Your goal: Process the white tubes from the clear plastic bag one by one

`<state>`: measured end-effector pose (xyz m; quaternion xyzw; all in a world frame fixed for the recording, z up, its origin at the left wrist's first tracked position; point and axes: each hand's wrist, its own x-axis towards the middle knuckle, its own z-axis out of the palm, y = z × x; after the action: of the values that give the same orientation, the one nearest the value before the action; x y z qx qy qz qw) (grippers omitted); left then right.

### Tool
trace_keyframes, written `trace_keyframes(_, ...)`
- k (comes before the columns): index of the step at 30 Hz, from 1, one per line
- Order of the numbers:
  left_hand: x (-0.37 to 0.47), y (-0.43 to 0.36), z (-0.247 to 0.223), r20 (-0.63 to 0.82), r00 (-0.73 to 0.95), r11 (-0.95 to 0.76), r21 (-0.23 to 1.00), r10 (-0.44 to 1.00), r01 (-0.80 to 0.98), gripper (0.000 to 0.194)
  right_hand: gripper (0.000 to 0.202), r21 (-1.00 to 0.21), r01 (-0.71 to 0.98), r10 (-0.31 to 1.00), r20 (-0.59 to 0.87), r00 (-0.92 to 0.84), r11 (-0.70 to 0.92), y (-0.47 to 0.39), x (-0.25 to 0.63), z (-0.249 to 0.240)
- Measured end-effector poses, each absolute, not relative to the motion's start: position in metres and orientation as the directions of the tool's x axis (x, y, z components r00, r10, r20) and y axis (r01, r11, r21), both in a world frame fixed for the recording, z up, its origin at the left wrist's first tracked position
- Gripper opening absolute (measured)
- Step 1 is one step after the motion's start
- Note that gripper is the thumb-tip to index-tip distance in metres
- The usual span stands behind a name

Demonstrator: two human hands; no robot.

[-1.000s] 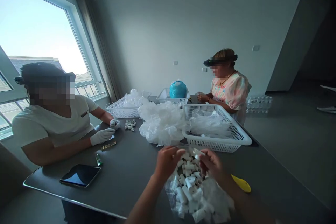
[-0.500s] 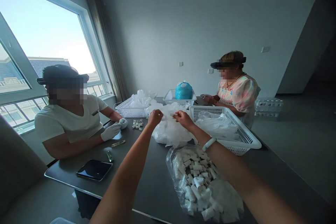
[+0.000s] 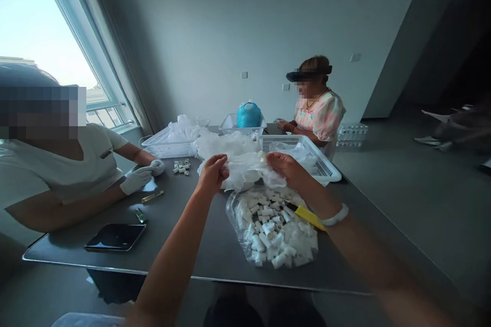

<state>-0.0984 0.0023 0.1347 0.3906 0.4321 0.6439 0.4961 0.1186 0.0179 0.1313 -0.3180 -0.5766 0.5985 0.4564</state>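
Observation:
My left hand (image 3: pixel 214 172) is closed, with its fingertips on a thin clear plastic bag (image 3: pixel 243 164) stretched between my hands. At the fingertips of my right hand (image 3: pixel 287 167) is a short white tube (image 3: pixel 262 157); those fingers are closed at the bag's right end, and whether the tube is inside the plastic I cannot tell. Below my hands lies an open clear bag (image 3: pixel 235 209) filled with short white tubes (image 3: pixel 270 227). A yellow and black knife (image 3: pixel 310 216) rests on its right side, partly behind my right wrist. A pile of crumpled plastic bags (image 3: pixel 222 144) lies behind my hands.
White baskets with plastic bags stand left (image 3: pixel 169 150) and right (image 3: pixel 330 172); another holds a blue bag (image 3: pixel 249 115). Loose tubes (image 3: pixel 181 166), a phone (image 3: pixel 115 237) and a lighter-like item (image 3: pixel 140 215) lie left. Two people sit at the table, one gloved (image 3: pixel 137 180).
My view has turned right and drawn back. My hands have come nearer to me, away from the pile, and the clear plastic is now spread between them. The yellow knife now shows.

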Motion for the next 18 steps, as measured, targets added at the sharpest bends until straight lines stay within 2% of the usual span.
trace_keyframes(2, -0.093, -0.011, 0.119, 0.048, -0.135, -0.079, 0.970, 0.990, -0.231, 0.037, 0.031, -0.989, -0.130, 0.931, 0.116, -0.347, 0.075, 0.003, 0.138, 0.124)
trace_keyframes(3, -0.089, -0.019, 0.112, 0.079, -0.122, -0.096, 0.986, 0.989, -0.137, 0.037, 0.031, -0.993, -0.101, 0.934, 0.097, -0.345, 0.065, -0.003, 0.144, 0.120)
trace_keyframes(5, -0.079, -0.036, 0.102, 0.268, -0.113, -0.251, 0.957, 0.957, 0.144, 0.039, 0.034, -0.998, -0.060, 0.931, 0.055, -0.361, 0.036, -0.010, 0.152, 0.110)
trace_keyframes(7, -0.066, -0.052, 0.095, 0.525, -0.001, -0.469, 0.760, 0.851, 0.449, 0.045, 0.038, -0.999, -0.052, 0.926, 0.020, -0.378, 0.000, -0.011, 0.154, 0.098)
trace_keyframes(9, -0.054, -0.063, 0.089, 0.620, 0.208, -0.582, 0.493, 0.757, 0.647, 0.047, 0.039, -0.998, -0.058, 0.920, -0.014, -0.392, -0.040, -0.011, 0.154, 0.084)
trace_keyframes(10, -0.050, -0.066, 0.086, 0.618, 0.284, -0.599, 0.388, 0.733, 0.701, 0.036, 0.038, -0.996, -0.059, 0.915, -0.032, -0.402, -0.061, -0.012, 0.154, 0.077)
trace_keyframes(12, -0.047, -0.066, 0.082, 0.623, 0.326, -0.593, 0.283, 0.712, 0.754, 0.013, 0.035, -0.994, -0.047, 0.907, -0.071, -0.416, -0.100, -0.012, 0.156, 0.065)
trace_keyframes(16, -0.056, -0.064, 0.082, 0.629, 0.297, -0.571, 0.289, 0.718, 0.769, 0.023, 0.025, -0.984, -0.029, 0.908, -0.153, -0.389, -0.178, -0.015, 0.165, 0.048)
trace_keyframes(18, -0.063, -0.068, 0.087, 0.568, 0.386, -0.606, 0.265, 0.727, 0.750, 0.022, 0.021, -0.976, -0.055, 0.907, -0.176, -0.384, -0.213, -0.015, 0.171, 0.043)
